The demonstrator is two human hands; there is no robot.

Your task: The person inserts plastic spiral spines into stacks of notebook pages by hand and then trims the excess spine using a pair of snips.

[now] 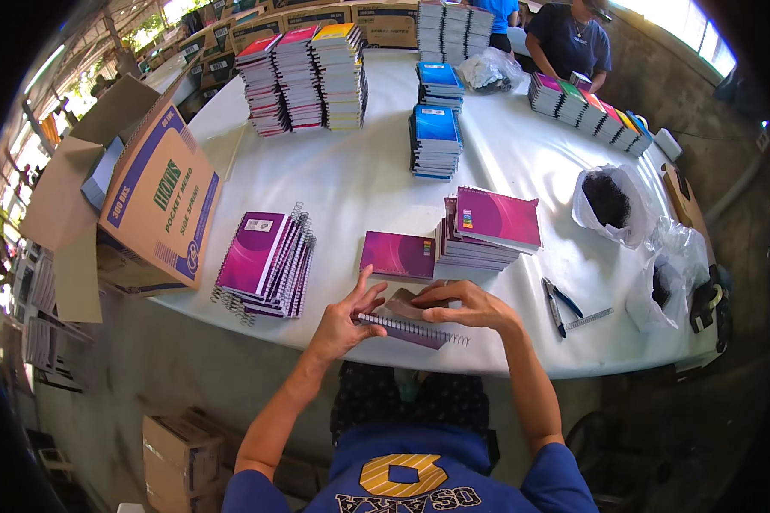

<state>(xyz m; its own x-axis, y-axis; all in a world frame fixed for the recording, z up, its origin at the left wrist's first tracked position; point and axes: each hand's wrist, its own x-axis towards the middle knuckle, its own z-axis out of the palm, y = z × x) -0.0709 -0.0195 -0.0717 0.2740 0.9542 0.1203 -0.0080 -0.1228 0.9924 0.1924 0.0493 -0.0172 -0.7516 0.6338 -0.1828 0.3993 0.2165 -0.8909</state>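
My left hand (347, 323) grips the left end of a purple spiral notebook (419, 335) near the table's front edge, fingers and thumb closed around it. Its wire coil (459, 339) runs along the spine and sticks out past the right end. Curled over a flat grey-brown piece (406, 303) just above the notebook, my right hand (470, 305) covers part of it; its kind is unclear. Beyond my hands lies a single purple notebook (397, 255), beside a stack of purple notebooks (498, 219). To the left sits a pile of coil-bound purple notebooks (265, 265).
Pliers (556, 308) and a loose coil (589, 318) lie at right, near plastic bags (589, 214) of dark wire. An open carton (158, 197) stands left. Blue notebooks (436, 128) and tall stacks (299, 81) are farther back. Another person (573, 43) works at the far right.
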